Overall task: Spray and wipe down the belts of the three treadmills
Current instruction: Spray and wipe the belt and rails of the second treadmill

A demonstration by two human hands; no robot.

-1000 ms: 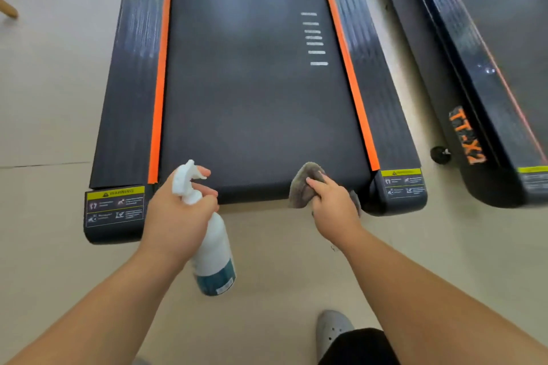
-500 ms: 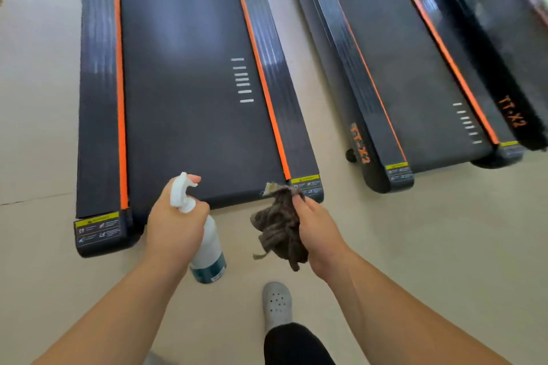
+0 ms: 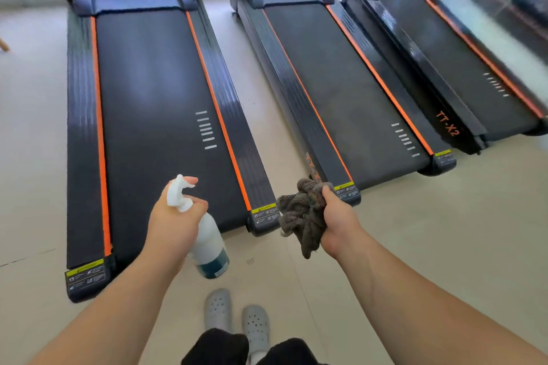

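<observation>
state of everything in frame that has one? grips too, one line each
white plastic spray bottle with teal base: in the air, tilted, held by its neck.
grey-brown crumpled cloth: bunched, dangling, off all belts.
left grip: curled round the bottle.
right grip: clutching the cloth.
black left treadmill belt: pale sheen; wetness unclear.
black middle treadmill belt: dull, neither grip on it.
black right treadmill belt: blurred, partly out of frame.

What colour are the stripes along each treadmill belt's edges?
Orange, running along both edges of each black belt; clearest on the left treadmill in the head view.
</observation>
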